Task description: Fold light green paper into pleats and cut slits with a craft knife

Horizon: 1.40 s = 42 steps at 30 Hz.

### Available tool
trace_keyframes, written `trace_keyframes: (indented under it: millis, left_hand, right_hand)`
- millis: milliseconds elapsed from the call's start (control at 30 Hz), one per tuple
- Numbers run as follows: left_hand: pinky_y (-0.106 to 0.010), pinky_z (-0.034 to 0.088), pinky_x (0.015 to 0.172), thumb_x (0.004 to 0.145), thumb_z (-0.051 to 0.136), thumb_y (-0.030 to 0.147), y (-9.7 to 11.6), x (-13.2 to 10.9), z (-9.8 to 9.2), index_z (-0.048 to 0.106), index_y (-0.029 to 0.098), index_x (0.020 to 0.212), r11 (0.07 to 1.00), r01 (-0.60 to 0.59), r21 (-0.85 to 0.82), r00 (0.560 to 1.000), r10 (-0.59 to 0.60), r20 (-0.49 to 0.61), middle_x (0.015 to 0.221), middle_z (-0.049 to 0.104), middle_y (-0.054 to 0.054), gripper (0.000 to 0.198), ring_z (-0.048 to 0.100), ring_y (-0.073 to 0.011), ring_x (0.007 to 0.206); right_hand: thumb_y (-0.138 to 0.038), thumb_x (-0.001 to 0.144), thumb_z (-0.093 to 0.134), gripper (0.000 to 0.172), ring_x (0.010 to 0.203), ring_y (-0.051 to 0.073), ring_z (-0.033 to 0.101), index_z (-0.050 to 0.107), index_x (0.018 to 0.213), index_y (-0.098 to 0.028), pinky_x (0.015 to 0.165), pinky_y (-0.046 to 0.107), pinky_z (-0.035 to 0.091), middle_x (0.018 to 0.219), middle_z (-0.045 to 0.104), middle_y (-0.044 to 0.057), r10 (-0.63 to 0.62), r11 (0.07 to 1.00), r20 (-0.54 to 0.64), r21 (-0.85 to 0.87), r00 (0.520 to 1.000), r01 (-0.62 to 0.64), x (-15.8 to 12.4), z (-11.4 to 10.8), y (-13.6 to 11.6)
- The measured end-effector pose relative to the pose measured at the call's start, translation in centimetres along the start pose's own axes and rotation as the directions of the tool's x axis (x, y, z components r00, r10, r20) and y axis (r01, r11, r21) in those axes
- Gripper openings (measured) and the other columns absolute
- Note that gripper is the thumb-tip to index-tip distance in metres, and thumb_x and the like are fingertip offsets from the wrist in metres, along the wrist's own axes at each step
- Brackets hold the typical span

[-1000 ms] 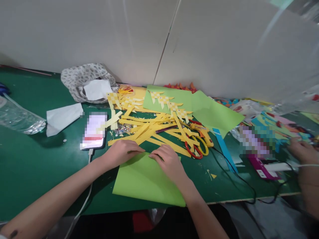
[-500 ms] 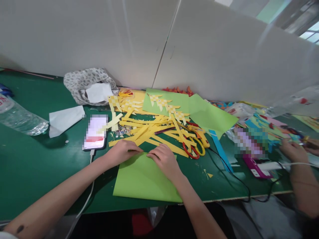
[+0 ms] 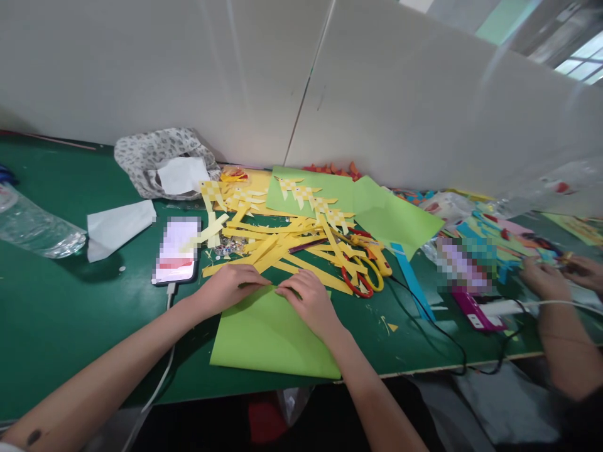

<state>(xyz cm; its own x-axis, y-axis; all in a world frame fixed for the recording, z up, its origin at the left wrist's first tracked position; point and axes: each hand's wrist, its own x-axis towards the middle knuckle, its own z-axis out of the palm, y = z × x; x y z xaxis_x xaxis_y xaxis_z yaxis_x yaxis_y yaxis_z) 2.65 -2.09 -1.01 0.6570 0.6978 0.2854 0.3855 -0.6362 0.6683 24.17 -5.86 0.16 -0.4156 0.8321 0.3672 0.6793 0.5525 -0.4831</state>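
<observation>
**A:** What is closest to us?

**B:** A green sheet (image 3: 268, 336). It lies flat at the near edge of the table (image 3: 56, 314), right in front. It is light green and smooth. Its near corner, at 5 o'clock, hangs a bit over the edge.

**A:** Where are the hands?

**B:** Both sit on the far edge of the sheet, at 12 o'clock. The left hand (image 3: 230, 285) and the right hand (image 3: 308, 301) press down with bent fingers, and the fingertips almost meet. The hands are not closed around anything. They just lie on the paper.

**A:** What is around it?

**B:** A phone (image 3: 176, 251) is at 10 o'clock from the sheet, with a white cable (image 3: 157, 386) running back toward us. A heap of yellow strips (image 3: 282, 248) is at 12 o'clock, just past the fingers. Scissors (image 3: 362, 273) lie at 2 o'clock on the strips. At 3 o'clock, well apart, is another person's hand (image 3: 541, 279).

**A:** And farther off?

**B:** A bottle (image 3: 32, 229) lies on its side at 9 o'clock from the phone, with a white paper (image 3: 117, 226) between them. A spotted bag (image 3: 155, 154) sits at 11 o'clock by the wall. More green sheets (image 3: 396, 216) lie past the strips.

**A:** What is the table like?

**B:** It is dark green, with bits of paper on it. Behind it stands a plain white wall (image 3: 188, 69) made of two boards.
</observation>
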Motion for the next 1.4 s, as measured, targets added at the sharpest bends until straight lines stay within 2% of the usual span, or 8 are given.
trace_keyframes:
  millis: [367, 467, 533, 600, 700, 800, 1000, 1400]
  left_hand:
    - [-0.024, 0.049, 0.065, 0.091, 0.048, 0.020, 0.5, 0.0, -0.3, 0.073, 0.021, 0.099, 1.000, -0.013, -0.026, 1.000, 0.013, -0.004, 0.086, 0.070, -0.006, 0.025, 0.065, -0.0148, 0.077]
    - [-0.025, 0.049, 0.066, 0.090, 0.051, 0.022, 0.5, 0.0, -0.3, 0.073, 0.021, 0.099, 0.999, 0.007, -0.043, 1.000, -0.007, -0.010, 0.086, 0.071, -0.006, 0.023, 0.066, -0.0155, 0.076]
    - [-0.025, 0.050, 0.067, 0.086, 0.057, 0.026, 0.5, 0.1, -0.5, 0.073, 0.021, 0.097, 0.995, 0.055, -0.083, 0.997, -0.060, -0.058, 0.087, 0.073, -0.006, 0.020, 0.066, -0.0166, 0.078]
    - [-0.023, 0.050, 0.061, 0.081, 0.064, 0.033, 0.6, 0.2, -0.7, 0.074, 0.021, 0.094, 0.974, 0.164, -0.155, 0.974, -0.185, -0.131, 0.089, 0.074, -0.005, 0.020, 0.066, -0.0157, 0.074]
    - [-0.020, 0.047, 0.049, 0.074, 0.071, 0.040, 0.6, 0.4, -1.2, 0.073, 0.021, 0.092, 0.873, 0.350, -0.339, 0.886, -0.426, -0.183, 0.085, 0.074, -0.004, 0.027, 0.061, -0.0110, 0.059]
    - [-0.020, 0.051, 0.053, 0.069, 0.074, 0.034, 0.6, 0.7, -1.4, 0.073, 0.019, 0.093, 0.754, 0.381, -0.536, 0.823, -0.541, -0.174, 0.077, 0.072, -0.002, 0.028, 0.062, -0.0100, 0.059]
    - [-0.025, 0.056, 0.067, 0.067, 0.075, 0.030, 0.5, 0.9, -1.4, 0.073, 0.019, 0.090, 0.637, 0.383, -0.669, 0.772, -0.619, -0.147, 0.079, 0.074, -0.004, 0.025, 0.067, -0.0129, 0.069]
    - [-0.029, 0.058, 0.072, 0.066, 0.077, 0.035, 0.7, 0.9, -1.5, 0.073, 0.017, 0.090, 0.631, 0.403, -0.663, 0.762, -0.632, -0.139, 0.083, 0.075, -0.005, 0.031, 0.070, -0.0163, 0.075]
  right_hand:
    - [-0.024, 0.088, 0.059, 0.012, 0.073, 0.018, 0.058, 0.065, 0.079, -0.019, 0.078, 0.037, 0.046, 0.074, 0.068, 0.002, 0.005, 1.000, 0.001, -0.010, 1.000, -0.005, -0.1, -0.1, -0.2]
    - [-0.024, 0.088, 0.059, 0.013, 0.072, 0.018, 0.059, 0.065, 0.078, -0.019, 0.078, 0.037, 0.047, 0.073, 0.069, 0.002, 0.011, 1.000, -0.017, -0.011, 1.000, -0.011, -0.1, -0.3, -0.1]
    - [-0.023, 0.087, 0.059, 0.012, 0.072, 0.018, 0.060, 0.066, 0.078, -0.020, 0.078, 0.037, 0.047, 0.074, 0.069, 0.002, 0.020, 1.000, -0.045, -0.008, 0.999, -0.021, 0.0, -0.6, 0.0]
    - [-0.022, 0.087, 0.060, 0.011, 0.071, 0.017, 0.061, 0.066, 0.078, -0.021, 0.081, 0.039, 0.048, 0.074, 0.070, 0.002, 0.029, 1.000, -0.103, -0.005, 0.994, -0.030, 0.0, -1.2, 0.3]
    - [-0.023, 0.085, 0.063, 0.008, 0.070, 0.017, 0.062, 0.066, 0.078, -0.022, 0.088, 0.042, 0.048, 0.073, 0.070, 0.001, 0.036, 0.999, -0.203, -0.004, 0.979, -0.038, -0.1, -1.9, 0.8]
    - [-0.024, 0.084, 0.063, 0.008, 0.070, 0.018, 0.063, 0.066, 0.078, -0.023, 0.089, 0.044, 0.049, 0.073, 0.070, 0.001, 0.043, 0.999, -0.246, -0.003, 0.968, -0.045, -0.2, -2.3, 1.0]
    - [-0.023, 0.085, 0.061, 0.009, 0.068, 0.017, 0.061, 0.064, 0.076, -0.023, 0.087, 0.043, 0.049, 0.072, 0.069, 0.001, 0.048, 0.999, -0.241, 0.003, 0.969, -0.049, -0.2, -2.5, 0.8]
    - [-0.024, 0.084, 0.062, 0.011, 0.067, 0.018, 0.061, 0.064, 0.074, -0.023, 0.088, 0.043, 0.049, 0.070, 0.068, 0.000, 0.075, 0.997, -0.234, 0.005, 0.969, -0.076, -0.1, -2.6, 0.7]
